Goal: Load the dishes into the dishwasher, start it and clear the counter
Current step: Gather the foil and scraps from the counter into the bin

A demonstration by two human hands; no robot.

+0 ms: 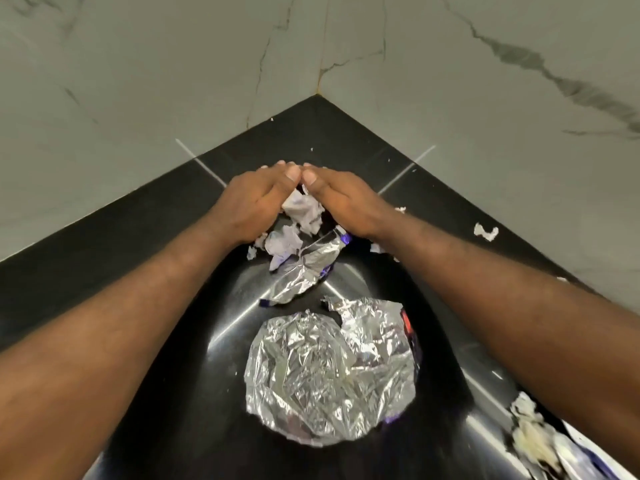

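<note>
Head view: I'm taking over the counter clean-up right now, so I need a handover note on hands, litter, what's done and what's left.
Left hand and right hand: both open, thumb tips close together, cupped round the crumpled paper scraps near the corner of the black counter.
Nearer: small foil wrapper, then large foil wrapper. One stray scrap by the right wall; a paper heap at the lower right edge.
Done: nothing off the counter yet.
Left: gather and remove all litter; dishwasher not in view.
</note>
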